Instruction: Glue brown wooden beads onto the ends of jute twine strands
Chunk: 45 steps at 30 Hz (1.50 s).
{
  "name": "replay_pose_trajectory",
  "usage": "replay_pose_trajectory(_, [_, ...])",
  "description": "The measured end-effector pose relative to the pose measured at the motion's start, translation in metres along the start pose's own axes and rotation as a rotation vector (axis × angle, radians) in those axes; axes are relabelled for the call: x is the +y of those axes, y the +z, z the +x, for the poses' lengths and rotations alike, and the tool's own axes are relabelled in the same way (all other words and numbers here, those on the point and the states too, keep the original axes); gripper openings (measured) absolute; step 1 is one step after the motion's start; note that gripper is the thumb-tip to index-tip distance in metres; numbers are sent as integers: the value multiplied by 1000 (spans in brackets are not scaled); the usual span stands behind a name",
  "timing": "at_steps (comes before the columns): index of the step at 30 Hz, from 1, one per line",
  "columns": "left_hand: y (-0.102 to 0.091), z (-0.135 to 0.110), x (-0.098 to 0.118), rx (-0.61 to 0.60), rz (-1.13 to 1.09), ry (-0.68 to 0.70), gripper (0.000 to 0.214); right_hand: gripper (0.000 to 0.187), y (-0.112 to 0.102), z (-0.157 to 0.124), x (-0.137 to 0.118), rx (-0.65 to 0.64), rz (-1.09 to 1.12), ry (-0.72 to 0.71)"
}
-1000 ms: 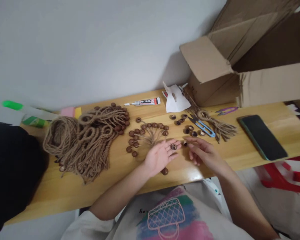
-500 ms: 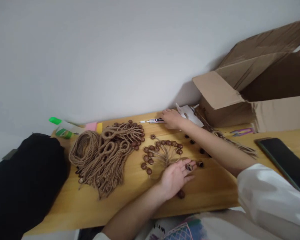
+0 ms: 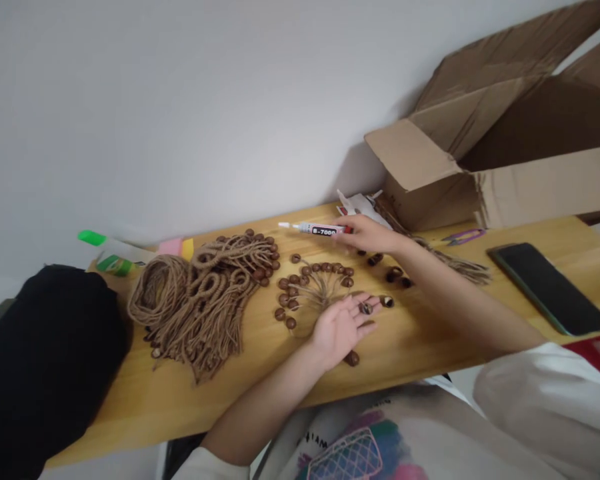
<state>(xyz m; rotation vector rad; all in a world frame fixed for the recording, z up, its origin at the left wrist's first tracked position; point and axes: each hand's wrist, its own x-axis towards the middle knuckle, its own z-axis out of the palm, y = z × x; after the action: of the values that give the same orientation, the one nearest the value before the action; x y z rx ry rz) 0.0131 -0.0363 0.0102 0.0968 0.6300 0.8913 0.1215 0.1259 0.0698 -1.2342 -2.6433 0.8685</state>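
My left hand [image 3: 335, 332] lies palm up over the front of the table, fingers stretched out. A small hollow brown nutshell [image 3: 365, 308] with a pale rim rests on those fingers; another open nutshell [image 3: 387, 302] sits just beyond their tips. Farther back, my right hand [image 3: 369, 233] grips the rear end of a glue tube [image 3: 320, 231] marked B-7000, its white nozzle pointing left. Between the hands and the rope pile, round brown nutshells on cords [image 3: 300, 292] fan out on the wood. A loose brown nutshell [image 3: 352, 359] lies below my left hand.
Left on the table [image 3: 275, 393] are a pile of knotted brown cords [image 3: 213, 320] and a green-capped bottle [image 3: 113, 257]. A black cloth item [image 3: 55, 360] covers the left end. At right are a cardboard box [image 3: 430, 193], purple snips [image 3: 465, 237] and a phone [image 3: 547, 287].
My right hand has picked up the glue tube from the tabletop. My left hand stays palm up with the nutshell on its fingers. The view has shifted slightly.
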Motion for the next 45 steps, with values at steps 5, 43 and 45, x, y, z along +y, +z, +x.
replay_pose_trajectory(5, [-1, 0, -1, -23, 23, 13, 30, 44, 0, -99, 15, 3, 833, -8])
replay_pose_trajectory(43, [6, 1, 3, 59, -46, -35, 64, 47, 92, -150, -11, 708, 1038, 384])
replay_pose_trajectory(45, [7, 1, 2, 66, -38, -38, 64, 48, 91, -153, -7, 710, 1026, 347])
